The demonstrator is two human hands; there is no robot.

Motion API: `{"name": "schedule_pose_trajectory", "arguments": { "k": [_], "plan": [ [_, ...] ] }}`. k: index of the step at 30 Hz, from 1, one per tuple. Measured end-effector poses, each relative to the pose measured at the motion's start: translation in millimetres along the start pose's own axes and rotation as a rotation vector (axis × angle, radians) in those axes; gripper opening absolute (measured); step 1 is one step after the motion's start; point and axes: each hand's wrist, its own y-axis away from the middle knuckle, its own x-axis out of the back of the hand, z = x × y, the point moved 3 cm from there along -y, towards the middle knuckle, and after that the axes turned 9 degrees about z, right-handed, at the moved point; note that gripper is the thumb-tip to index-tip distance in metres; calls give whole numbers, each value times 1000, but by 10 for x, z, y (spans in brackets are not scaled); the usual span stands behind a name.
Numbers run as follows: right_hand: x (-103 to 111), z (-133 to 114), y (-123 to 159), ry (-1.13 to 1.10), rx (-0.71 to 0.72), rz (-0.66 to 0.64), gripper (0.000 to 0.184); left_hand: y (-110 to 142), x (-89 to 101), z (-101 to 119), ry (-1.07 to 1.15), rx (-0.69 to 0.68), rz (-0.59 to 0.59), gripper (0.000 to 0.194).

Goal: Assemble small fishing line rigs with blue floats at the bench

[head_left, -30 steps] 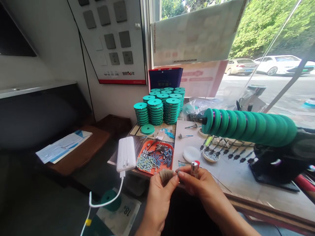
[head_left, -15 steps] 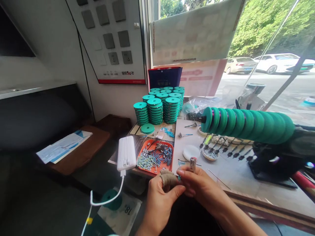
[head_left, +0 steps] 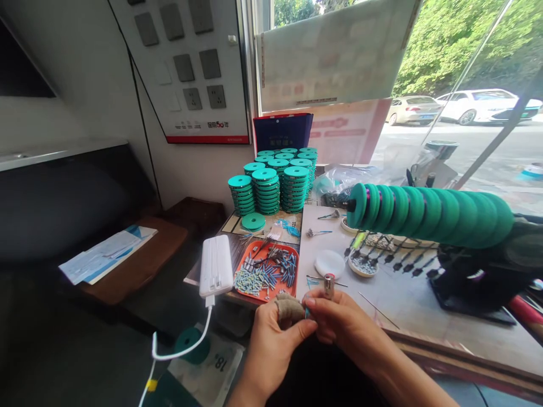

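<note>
Near orange plastic tray (head_left: 297, 271): left hand (head_left: 271, 342), right hand (head_left: 345, 319) pinching tiny teal piece (head_left: 307, 312), shape unclear; likely light, fiddly, best gripped by ends.

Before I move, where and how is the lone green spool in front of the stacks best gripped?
I'd pinch the lone green spool by its rim at left and right, coming down from above on the near side. It lies flat with its round edge exposed, while the green stacks crowd its far side.
</note>
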Motion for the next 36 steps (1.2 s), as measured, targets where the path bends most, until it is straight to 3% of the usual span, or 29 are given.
{"name": "schedule_pose_trajectory", "arguments": {
  "k": [16, 36],
  "plan": [
    [-6, -77, -94, -30, -2, 51, 28, -203, -22, 44, 1, 82, -79, 10],
    [10, -47, -86, -17, 17, 91, 32, -219, -59, 17, 76, 115, -30, 15]
  ]
}}
